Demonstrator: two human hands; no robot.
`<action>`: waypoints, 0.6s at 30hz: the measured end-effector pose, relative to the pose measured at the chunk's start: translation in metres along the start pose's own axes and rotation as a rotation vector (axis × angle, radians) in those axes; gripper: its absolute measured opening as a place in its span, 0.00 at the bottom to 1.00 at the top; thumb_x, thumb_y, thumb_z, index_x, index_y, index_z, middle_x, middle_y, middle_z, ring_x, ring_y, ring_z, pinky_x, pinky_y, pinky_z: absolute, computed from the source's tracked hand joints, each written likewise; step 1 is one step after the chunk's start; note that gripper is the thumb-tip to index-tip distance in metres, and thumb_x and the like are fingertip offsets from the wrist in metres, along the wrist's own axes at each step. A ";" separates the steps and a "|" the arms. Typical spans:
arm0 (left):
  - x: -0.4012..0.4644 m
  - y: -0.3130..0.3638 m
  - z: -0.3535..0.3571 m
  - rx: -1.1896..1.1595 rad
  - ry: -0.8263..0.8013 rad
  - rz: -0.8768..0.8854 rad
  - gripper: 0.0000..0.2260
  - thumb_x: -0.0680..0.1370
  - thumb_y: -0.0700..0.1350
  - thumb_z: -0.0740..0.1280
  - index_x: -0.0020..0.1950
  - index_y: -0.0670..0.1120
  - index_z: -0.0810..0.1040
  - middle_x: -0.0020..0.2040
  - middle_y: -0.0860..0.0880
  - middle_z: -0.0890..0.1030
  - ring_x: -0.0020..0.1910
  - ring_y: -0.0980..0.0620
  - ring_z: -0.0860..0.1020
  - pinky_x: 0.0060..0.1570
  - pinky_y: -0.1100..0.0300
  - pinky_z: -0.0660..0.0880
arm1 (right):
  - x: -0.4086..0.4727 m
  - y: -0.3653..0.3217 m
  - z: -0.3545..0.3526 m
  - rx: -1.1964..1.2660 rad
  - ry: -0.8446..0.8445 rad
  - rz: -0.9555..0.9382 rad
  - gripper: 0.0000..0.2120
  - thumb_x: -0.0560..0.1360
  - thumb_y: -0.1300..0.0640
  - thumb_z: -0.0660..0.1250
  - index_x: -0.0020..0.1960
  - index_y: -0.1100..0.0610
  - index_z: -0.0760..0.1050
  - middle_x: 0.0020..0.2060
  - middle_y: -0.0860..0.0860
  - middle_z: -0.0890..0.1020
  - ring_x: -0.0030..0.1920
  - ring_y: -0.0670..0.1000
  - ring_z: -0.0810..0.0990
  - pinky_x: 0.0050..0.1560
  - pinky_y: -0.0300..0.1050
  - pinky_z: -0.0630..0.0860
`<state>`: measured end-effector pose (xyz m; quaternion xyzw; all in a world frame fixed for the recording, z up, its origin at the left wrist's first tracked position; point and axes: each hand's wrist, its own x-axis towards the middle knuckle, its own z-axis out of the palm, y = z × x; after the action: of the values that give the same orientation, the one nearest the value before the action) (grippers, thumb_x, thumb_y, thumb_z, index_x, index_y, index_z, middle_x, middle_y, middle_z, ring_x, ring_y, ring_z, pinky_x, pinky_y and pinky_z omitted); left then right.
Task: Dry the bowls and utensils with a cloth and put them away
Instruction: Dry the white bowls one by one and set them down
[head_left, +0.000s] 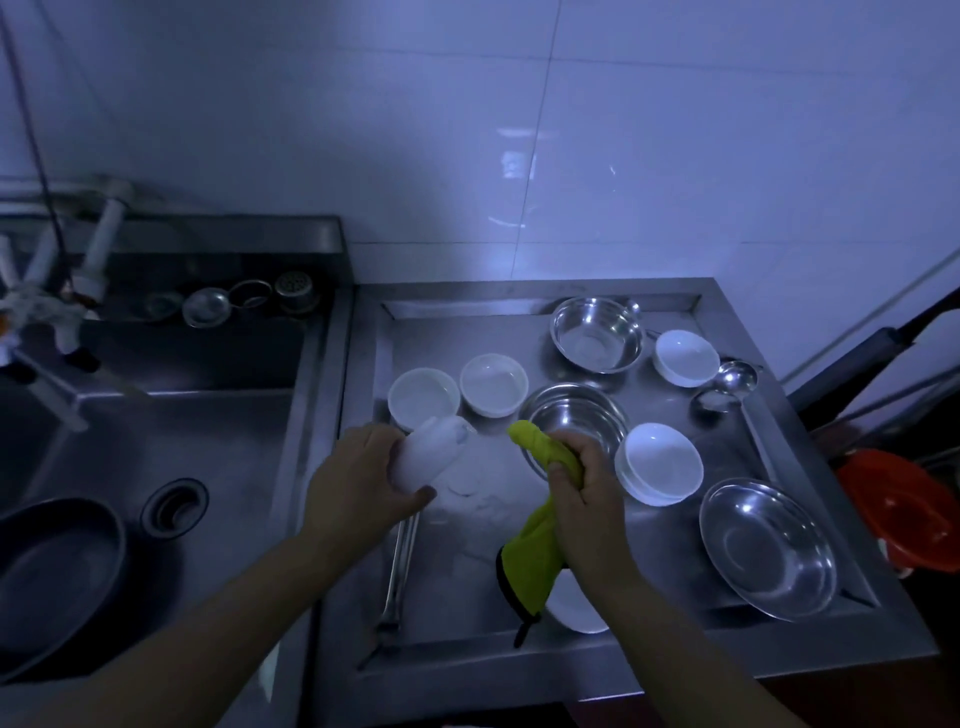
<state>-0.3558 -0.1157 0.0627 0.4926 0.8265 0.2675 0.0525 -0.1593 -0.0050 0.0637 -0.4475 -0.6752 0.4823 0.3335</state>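
Dim light, bluish cast. Far left of frame: steel sink (156, 441) with a dark pan (52, 577) at lower left and a drain (175, 506) beside it.

Centre: left hand (358, 478) grips a white bowl (431, 454), lifted clear of the steel tabletop (467, 561). Bowl is tipped on its side; its axis runs from lower left to upper right of the frame, mouth direction not clear through the blur. Thumb under the bowl, fingers curled over the far side.

Behind it, two white bowls (423, 397) (493, 383) upright, side by side. Tongs (400, 561) lie below the left hand, long axis near vertical in frame.

Right of centre: right hand (582, 488) clenched round a green cloth (535, 540); the cloth runs from upper centre down toward the bottom edge, one end poking up past the fist, the other hanging below.

Further right: steel bowls (597, 332) (571, 415), white bowls (658, 462) (685, 357), a ladle (732, 382), a steel plate (769, 548) at lower right.
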 end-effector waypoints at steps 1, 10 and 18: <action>0.000 0.000 -0.007 -0.061 0.015 -0.021 0.20 0.60 0.52 0.79 0.44 0.48 0.73 0.41 0.53 0.74 0.41 0.52 0.72 0.33 0.60 0.67 | 0.000 -0.004 0.003 -0.007 -0.025 -0.028 0.13 0.72 0.57 0.60 0.54 0.45 0.73 0.51 0.50 0.78 0.53 0.51 0.76 0.54 0.46 0.72; 0.008 0.019 -0.065 -0.877 0.095 -0.370 0.12 0.68 0.56 0.69 0.45 0.51 0.75 0.41 0.49 0.80 0.40 0.51 0.79 0.37 0.57 0.77 | 0.007 -0.080 0.055 -0.273 -0.084 -0.859 0.13 0.75 0.59 0.63 0.58 0.60 0.78 0.56 0.56 0.79 0.57 0.51 0.75 0.60 0.43 0.70; 0.024 0.044 -0.104 -1.068 0.289 -0.417 0.08 0.80 0.49 0.59 0.45 0.47 0.72 0.41 0.48 0.75 0.39 0.53 0.73 0.37 0.59 0.70 | -0.019 -0.119 0.087 -0.499 -0.087 -1.046 0.20 0.73 0.54 0.64 0.62 0.60 0.76 0.56 0.55 0.81 0.54 0.54 0.79 0.55 0.49 0.73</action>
<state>-0.3703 -0.1195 0.1769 0.1837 0.6556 0.6949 0.2315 -0.2625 -0.0689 0.1493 -0.0990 -0.9130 0.0976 0.3836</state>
